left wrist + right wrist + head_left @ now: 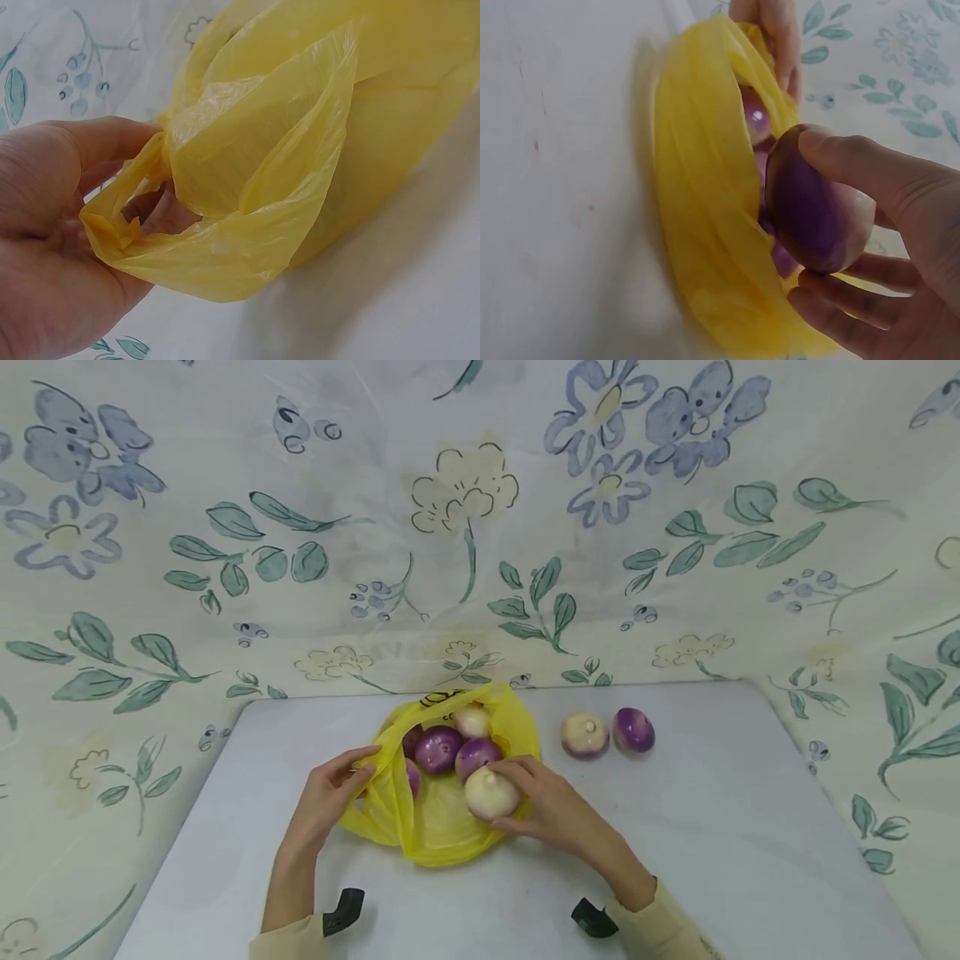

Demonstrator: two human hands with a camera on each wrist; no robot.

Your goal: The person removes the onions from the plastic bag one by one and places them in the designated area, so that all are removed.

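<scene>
A yellow plastic bag [444,852] lies on its side with its mouth facing me. Several glossy purple-and-white turnips [438,749] sit inside it. My left hand [330,789] holds the bag's left edge, and in the left wrist view its fingers curl through a crumpled handle loop [124,225]. At the right side of the mouth, my right hand [551,806] grips a turnip [814,202] between thumb and fingers. Its cream side with a small nub shows in the head view, its purple side in the right wrist view.
On the white table [712,827], right of the bag, lie a cream-sided turnip [584,734] and a purple one [633,730] close together. A floral cloth [465,568] hangs behind the table. Black wrist-camera mounts [594,918] stick out from both sleeves.
</scene>
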